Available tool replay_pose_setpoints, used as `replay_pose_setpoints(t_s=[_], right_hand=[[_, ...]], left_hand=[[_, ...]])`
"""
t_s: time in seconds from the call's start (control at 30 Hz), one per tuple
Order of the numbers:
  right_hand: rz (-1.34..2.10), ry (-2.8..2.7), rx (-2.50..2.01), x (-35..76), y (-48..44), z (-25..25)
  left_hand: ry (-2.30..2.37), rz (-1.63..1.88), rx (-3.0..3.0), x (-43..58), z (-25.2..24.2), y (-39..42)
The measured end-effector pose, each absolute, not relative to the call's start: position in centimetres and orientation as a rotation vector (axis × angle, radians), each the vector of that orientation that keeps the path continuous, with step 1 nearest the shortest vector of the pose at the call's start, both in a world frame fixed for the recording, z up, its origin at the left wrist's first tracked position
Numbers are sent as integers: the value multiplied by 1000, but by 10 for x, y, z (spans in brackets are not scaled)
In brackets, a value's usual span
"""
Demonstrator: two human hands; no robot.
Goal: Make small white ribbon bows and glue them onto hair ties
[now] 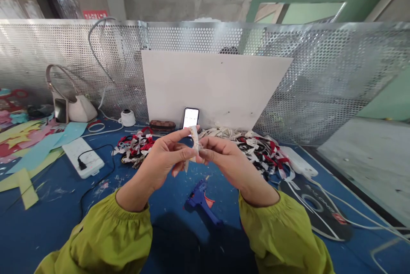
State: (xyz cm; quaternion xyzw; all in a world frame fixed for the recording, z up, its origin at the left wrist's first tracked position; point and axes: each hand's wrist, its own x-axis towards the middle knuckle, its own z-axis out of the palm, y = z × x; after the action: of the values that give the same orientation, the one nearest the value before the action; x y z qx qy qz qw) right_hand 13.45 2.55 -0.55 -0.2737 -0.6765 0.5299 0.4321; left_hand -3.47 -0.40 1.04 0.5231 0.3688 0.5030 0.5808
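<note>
Head view: holds short pale fabric strip [194, 137] at frame centre, between left hand [164, 153] and right hand [226, 158]. Touches both; can't call either hand nearer. Runs roughly vertical in the frame along its long axis, slightly bent, so crosswise to the line joining the hands. Sits just right of the left thumb tip, just left of the right fingertips.

Left: gripping strip between thumb and fingers, index reaching up beside the top end. Right: pinching lower part, thumb against fingers. Shows brownish mottling along one edge; can't tell if stain or glue. Can't trace lower end fully, partly hidden behind fingers.

Directly below in frame, apart from both hands: blue hot glue gun [201, 201] on blue tabletop [128, 184], nozzle toward top of frame, handle toward lower right. Just above strip: smartphone [191, 116], upright in front of white board [214, 88]. Left of centre: tangled red, black and white bands [134, 148]. Right of centre: larger mixed heap of bands [261, 150].
</note>
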Motion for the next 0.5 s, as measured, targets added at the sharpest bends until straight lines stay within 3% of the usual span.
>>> replay_pose_setpoints(t_s=[0.17, 0.3, 0.4, 0.5], right_hand=[[577, -1890, -886, 137, 21, -4], [262, -1866, -835, 136, 9, 0], [318, -1759, -777, 135, 7, 1], [688, -1686, -668, 134, 10, 0]], left_hand=[[909, 1277, 1257, -33, 9, 0], [978, 1221, 1288, -30, 8, 2], [998, 1197, 1295, -28, 7, 0], [1010, 1197, 1317, -25, 6, -1]])
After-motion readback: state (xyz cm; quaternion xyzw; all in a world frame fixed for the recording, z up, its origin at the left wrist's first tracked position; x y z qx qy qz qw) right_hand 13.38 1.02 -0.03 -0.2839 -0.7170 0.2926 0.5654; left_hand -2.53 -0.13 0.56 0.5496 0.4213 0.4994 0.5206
